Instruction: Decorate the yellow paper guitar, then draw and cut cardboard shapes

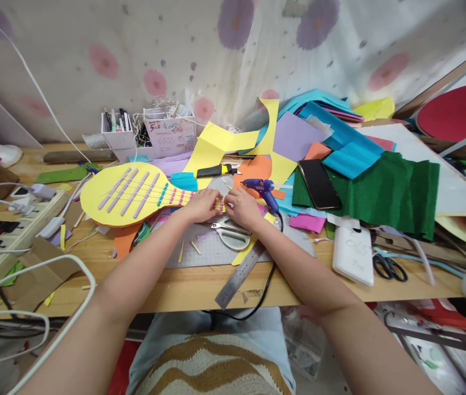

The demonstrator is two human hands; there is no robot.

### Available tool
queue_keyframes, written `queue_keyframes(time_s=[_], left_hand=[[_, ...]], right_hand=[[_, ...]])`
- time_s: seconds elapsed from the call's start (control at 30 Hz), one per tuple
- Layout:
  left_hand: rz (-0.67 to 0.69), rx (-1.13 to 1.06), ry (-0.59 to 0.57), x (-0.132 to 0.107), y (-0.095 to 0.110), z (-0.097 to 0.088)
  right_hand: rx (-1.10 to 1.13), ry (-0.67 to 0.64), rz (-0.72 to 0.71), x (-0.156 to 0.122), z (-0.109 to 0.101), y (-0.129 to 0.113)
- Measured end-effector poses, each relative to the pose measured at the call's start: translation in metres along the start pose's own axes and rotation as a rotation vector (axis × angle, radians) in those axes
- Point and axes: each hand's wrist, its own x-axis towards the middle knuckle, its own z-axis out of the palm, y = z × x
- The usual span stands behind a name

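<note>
A yellow foam guitar shape (125, 192) with lilac strips and pink and teal frets lies flat on the wooden table (183, 285), neck pointing right. My left hand (202, 205) rests on the neck with fingers curled, pressing on it. My right hand (243, 207) meets it at the neck's end, fingers pinched on the pink frets there. A blue glue gun (262, 189) lies just behind my right hand. White-handled scissors (233, 235) sit under my wrists on a grey mat.
A steel ruler (241, 274) reaches the table's front edge. A black phone (319, 184) lies on green felt (389, 192) among coloured paper. A white power bank (354, 253), black scissors (389, 267), a power strip (14, 225) with cables, and pen boxes (150, 131) are around.
</note>
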Motion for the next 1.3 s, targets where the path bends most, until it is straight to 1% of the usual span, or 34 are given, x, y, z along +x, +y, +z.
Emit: queue_keyframes(time_s=[0.17,0.27,0.4,0.53,0.6,0.77,0.9,1.17,1.3], left_hand=[[-0.003,-0.010,-0.020,0.002,-0.002,0.001],[-0.014,-0.014,-0.030,0.002,-0.001,0.000],[-0.016,-0.017,-0.031,0.002,-0.001,0.000],[-0.017,-0.008,-0.040,0.002,-0.001,-0.001],[-0.018,-0.009,-0.041,0.002,0.000,-0.001],[-0.019,-0.011,-0.037,0.001,0.000,-0.001],[-0.018,-0.013,-0.031,0.002,-0.001,0.000],[-0.026,-0.013,-0.030,0.003,-0.002,0.001],[-0.018,-0.005,-0.027,0.003,-0.003,0.002]], right_hand=[[-0.004,0.010,-0.036,0.000,0.003,0.002],[0.004,-0.003,-0.034,0.000,0.002,0.003],[0.097,-0.003,0.009,-0.002,-0.004,0.008],[0.199,0.053,0.102,-0.003,-0.008,0.015],[0.197,0.052,0.109,-0.001,-0.007,0.015],[0.143,0.003,0.081,0.002,-0.003,0.012],[0.121,-0.001,0.087,0.002,-0.003,0.013],[0.160,-0.028,0.107,-0.002,-0.003,0.015],[0.121,-0.070,0.090,-0.001,0.000,0.013]])
